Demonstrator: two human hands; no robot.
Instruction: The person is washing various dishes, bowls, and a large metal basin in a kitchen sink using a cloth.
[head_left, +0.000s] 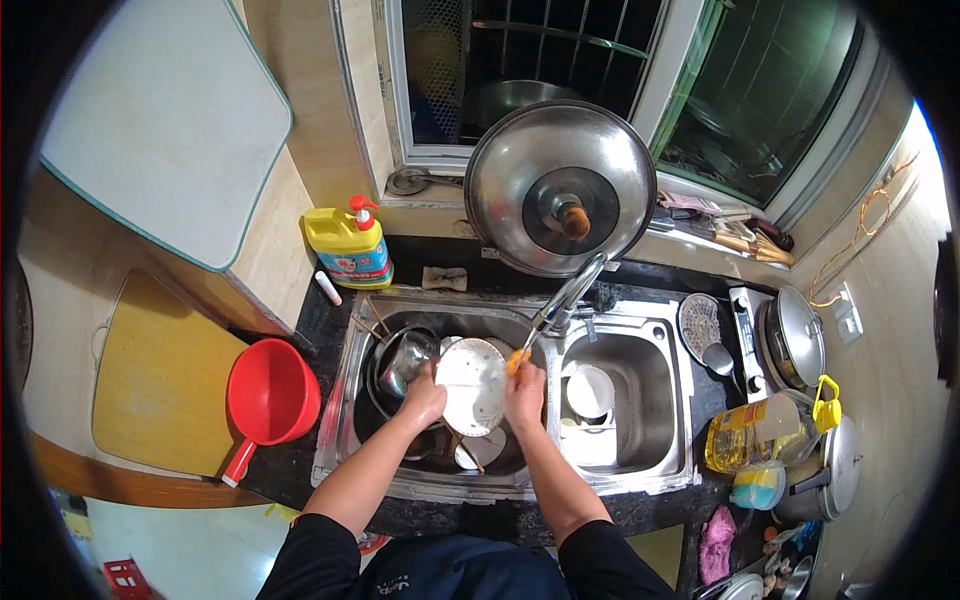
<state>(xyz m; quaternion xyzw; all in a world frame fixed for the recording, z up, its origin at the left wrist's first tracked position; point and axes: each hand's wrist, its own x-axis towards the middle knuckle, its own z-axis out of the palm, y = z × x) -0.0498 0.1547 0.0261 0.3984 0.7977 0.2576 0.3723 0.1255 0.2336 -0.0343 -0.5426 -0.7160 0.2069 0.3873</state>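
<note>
Over the left sink basin (517, 450), my left hand (424, 396) grips the left edge of a white plate (471, 388). My right hand (525, 390) holds an orange sponge (517, 361) beside the plate's right edge, under the chrome faucet (571, 292). A thin stream seems to fall from the spout near the sponge. Below and left of the plate, the basin holds a steel pot (409, 361), chopsticks (465, 448) and another white dish (484, 450). The plate covers part of what lies in the basin.
White bowls (590, 391) sit in the right basin (652, 420). A large wok lid (510, 157) leans behind the faucet. Left stand a yellow detergent bottle (349, 251) and a red dipper (274, 390). An oil jug (761, 431) and pressure cooker (836, 469) line the right.
</note>
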